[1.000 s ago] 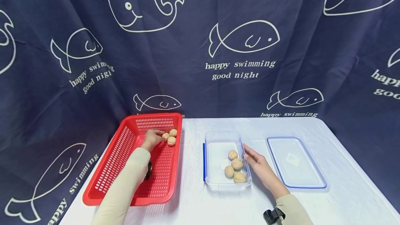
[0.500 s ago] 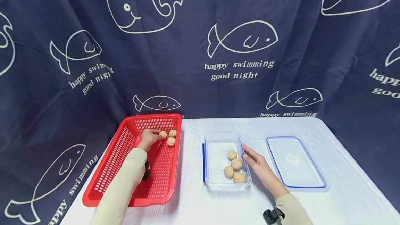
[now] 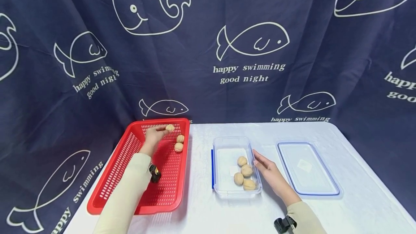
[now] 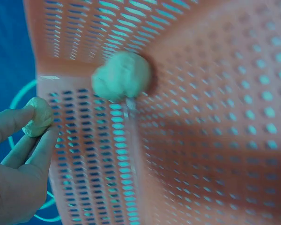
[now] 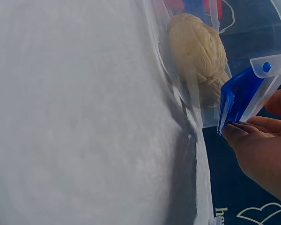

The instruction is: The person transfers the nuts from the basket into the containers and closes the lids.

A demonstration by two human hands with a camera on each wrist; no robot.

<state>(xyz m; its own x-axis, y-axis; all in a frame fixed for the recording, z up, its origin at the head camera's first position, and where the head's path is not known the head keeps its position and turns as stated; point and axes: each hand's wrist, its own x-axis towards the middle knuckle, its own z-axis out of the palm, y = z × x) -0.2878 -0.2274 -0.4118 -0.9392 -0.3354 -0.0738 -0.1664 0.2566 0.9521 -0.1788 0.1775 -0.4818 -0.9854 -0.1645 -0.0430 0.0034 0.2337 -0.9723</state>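
My left hand (image 3: pixel 154 135) pinches a walnut (image 3: pixel 170 128) between thumb and fingers, raised near the back wall of the red basket (image 3: pixel 177 199). In the left wrist view the held walnut (image 4: pixel 39 116) shows at the fingertips. Lower in the basket, against its right side, lie two walnuts, one farther back (image 3: pixel 180 139) and one nearer (image 3: pixel 178 147). My right hand (image 3: pixel 271 173) rests along the right side of a clear plastic container (image 3: pixel 224 193), its fingers fairly straight. The right wrist view has the fingertips touching the container's blue latch (image 5: pixel 241 96). Several walnuts (image 3: pixel 246 170) sit inside the container.
A clear lid with a blue seal (image 3: pixel 305 167) lies flat right of the container. White cloth (image 3: pixel 201 176) covers the table. A dark blue curtain (image 3: pixel 201 46) with fish drawings hangs behind it. Another blue latch (image 3: pixel 212 169) hangs on the container's left side.
The left hand has taken one walnut away from the two others and lifted it toward the basket's back wall. The right hand and the container have stayed in place.
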